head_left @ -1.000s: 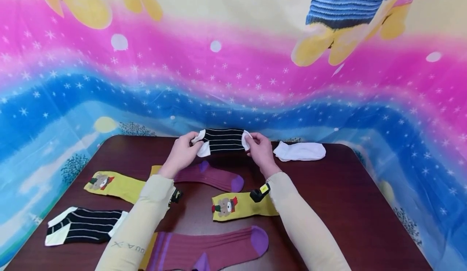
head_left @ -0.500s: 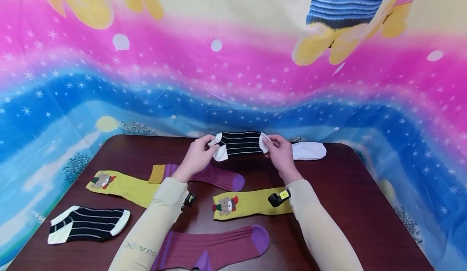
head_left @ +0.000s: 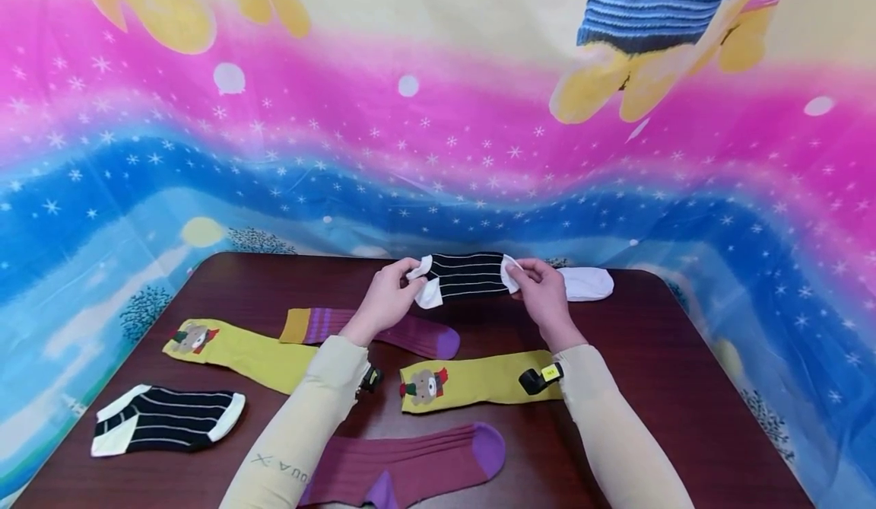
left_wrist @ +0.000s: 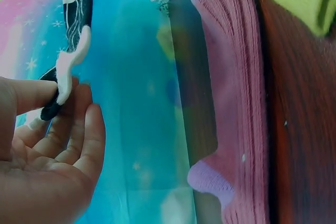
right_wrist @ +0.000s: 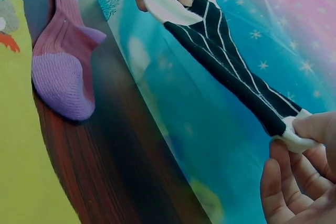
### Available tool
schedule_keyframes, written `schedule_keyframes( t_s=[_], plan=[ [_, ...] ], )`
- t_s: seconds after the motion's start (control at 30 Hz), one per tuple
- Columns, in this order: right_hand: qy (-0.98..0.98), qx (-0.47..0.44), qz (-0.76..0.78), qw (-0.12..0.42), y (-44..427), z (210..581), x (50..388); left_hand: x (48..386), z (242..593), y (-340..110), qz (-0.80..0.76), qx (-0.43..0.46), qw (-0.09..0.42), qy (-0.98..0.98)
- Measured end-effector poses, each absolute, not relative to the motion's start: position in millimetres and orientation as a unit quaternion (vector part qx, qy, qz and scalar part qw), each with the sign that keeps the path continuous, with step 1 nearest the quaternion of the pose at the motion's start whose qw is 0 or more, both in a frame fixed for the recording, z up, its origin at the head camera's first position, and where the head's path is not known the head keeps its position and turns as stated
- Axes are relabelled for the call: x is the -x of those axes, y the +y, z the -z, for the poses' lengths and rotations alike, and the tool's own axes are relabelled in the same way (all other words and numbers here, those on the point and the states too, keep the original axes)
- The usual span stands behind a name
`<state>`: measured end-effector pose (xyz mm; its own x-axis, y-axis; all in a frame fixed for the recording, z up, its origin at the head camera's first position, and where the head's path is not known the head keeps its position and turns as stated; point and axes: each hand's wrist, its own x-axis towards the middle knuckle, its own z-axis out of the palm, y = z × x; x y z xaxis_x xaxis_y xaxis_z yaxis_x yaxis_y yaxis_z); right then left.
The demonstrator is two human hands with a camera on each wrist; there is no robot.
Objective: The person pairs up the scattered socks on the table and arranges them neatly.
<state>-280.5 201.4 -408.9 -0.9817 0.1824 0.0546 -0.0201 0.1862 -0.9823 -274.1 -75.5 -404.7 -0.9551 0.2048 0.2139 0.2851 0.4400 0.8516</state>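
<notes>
Stretched between both hands, above the far part of the table, is a black sock with thin white stripes and white ends [head_left: 472, 274]. My left hand [head_left: 388, 297] pinches its left end, by the white heel and cuff. The white toe is pinched between thumb and fingers of my right hand [head_left: 545, 296]. In the right wrist view the sock [right_wrist: 231, 61] hangs taut between the two hands. Just right of the right hand lies a white sock [head_left: 590, 284], partly hidden behind it. A maroon sock with purple toe [head_left: 411, 332] lies below the left hand.
On the dark wooden table [head_left: 657, 387] lie a yellow bear sock [head_left: 253, 353], a second yellow bear sock [head_left: 479, 380], another black striped sock [head_left: 174, 419] at left and a large maroon sock [head_left: 417, 463] in front. A patterned cloth backdrop [head_left: 438, 151] stands behind the table's far edge.
Both hands have moved right and slightly nearer with the black striped sock held between them. The right hand now covers part of the white sock. The socks on the table stay put.
</notes>
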Motion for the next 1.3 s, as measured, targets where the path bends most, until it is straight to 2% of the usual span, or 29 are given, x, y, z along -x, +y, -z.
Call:
schedule_keyframes(
  t_s=[0.77,1.3],
  plan=[
    [-0.739,0.068,-0.664,0.093,240,412,267,267,410,-51,0.518,0.161,0.017,-0.84],
    [-0.763,0.079,-0.63,0.119,267,406,256,262,410,-29,0.508,0.191,0.006,-0.84]
  ],
)
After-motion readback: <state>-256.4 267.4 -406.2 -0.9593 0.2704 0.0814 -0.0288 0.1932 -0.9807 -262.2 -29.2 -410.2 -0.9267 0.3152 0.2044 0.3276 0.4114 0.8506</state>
